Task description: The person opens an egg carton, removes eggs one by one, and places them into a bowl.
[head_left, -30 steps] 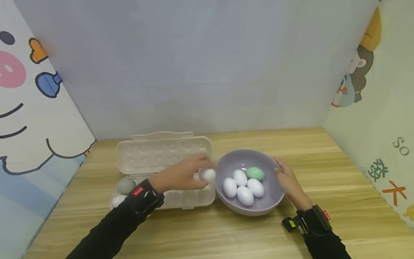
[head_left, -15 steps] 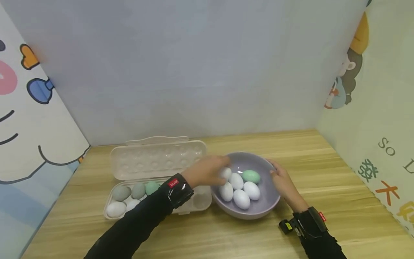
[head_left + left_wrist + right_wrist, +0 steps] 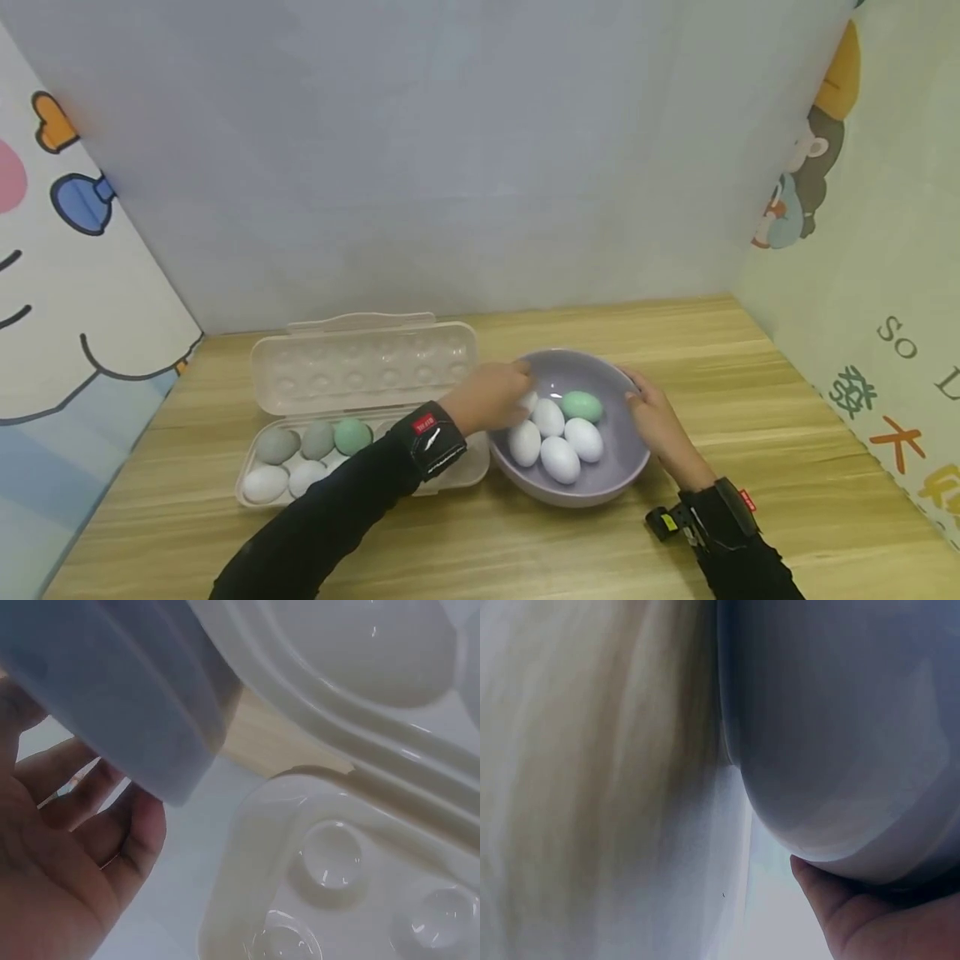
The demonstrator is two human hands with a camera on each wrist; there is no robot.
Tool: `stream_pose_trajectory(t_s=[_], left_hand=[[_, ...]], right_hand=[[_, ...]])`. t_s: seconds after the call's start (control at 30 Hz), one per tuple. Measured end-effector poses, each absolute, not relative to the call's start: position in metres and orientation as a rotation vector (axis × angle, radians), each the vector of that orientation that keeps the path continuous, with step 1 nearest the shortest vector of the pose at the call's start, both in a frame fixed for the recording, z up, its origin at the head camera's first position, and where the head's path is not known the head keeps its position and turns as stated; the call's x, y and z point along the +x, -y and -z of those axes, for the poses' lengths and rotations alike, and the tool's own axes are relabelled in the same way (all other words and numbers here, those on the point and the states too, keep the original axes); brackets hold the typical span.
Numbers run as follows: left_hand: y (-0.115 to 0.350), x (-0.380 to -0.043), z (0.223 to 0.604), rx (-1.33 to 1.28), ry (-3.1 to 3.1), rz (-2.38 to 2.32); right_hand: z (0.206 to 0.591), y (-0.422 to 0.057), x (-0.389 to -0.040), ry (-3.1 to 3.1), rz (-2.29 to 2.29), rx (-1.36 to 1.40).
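Note:
My left hand [image 3: 491,396] reaches over the left rim of a purple bowl [image 3: 626,467], holding a white egg [image 3: 529,403] that its fingers partly cover. That egg is out of sight in the left wrist view, where curled fingers [image 3: 139,840] show at the bowl's edge. Several more white eggs [image 3: 560,461] and a green egg [image 3: 582,406] lie inside the bowl. My right hand [image 3: 660,425] grips the bowl's right rim, thumb over the edge. Left of the bowl, an egg carton [image 3: 472,471] lies with its lid [image 3: 363,367] folded back.
Grey eggs [image 3: 277,446], a green egg [image 3: 352,436] and white eggs [image 3: 266,483] sit in the carton's left part; my left sleeve hides some cups. The wooden table [image 3: 525,550] meets a grey wall behind and printed panels at both sides.
My left hand has carried the white egg rightward from above the carton to inside the bowl's left rim. My right hand keeps its grip on the bowl. The camera view has shifted slightly.

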State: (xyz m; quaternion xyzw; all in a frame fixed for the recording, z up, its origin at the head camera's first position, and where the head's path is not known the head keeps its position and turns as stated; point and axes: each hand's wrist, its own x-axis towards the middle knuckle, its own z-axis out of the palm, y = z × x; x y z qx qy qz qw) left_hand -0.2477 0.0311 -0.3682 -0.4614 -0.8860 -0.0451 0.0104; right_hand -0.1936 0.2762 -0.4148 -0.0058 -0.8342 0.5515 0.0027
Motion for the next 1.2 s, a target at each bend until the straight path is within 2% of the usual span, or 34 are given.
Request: stream_pose_trajectory(t_s=[0.23,0.47,0.67,1.0,1.2], left_hand=[[-0.035,-0.248,0.375,-1.464,2.697,-0.078],[-0.038,-0.248,0.383,-1.425,2.67,-0.128],[-0.03,-0.244,0.375,-1.449,2.681,-0.038],[0.051,-0.236,0.344,-1.335,2.515,0.189],[0.12,-0.227,0.344,-1.142,2.662,0.172]], right_hand=[[0.414,-0.276,-0.193,2.627,-1.721,-0.025],[0.413,-0.275,-0.193,2.63,-1.72,-0.015],[0.415,-0.274,-0.193,2.604,-1.741,-0.005],[0.418,-0.276,-0.194,2.637,-1.701,-0.035],[0.421,-0.277,-0.197,2.645,-1.698,-0.032]])
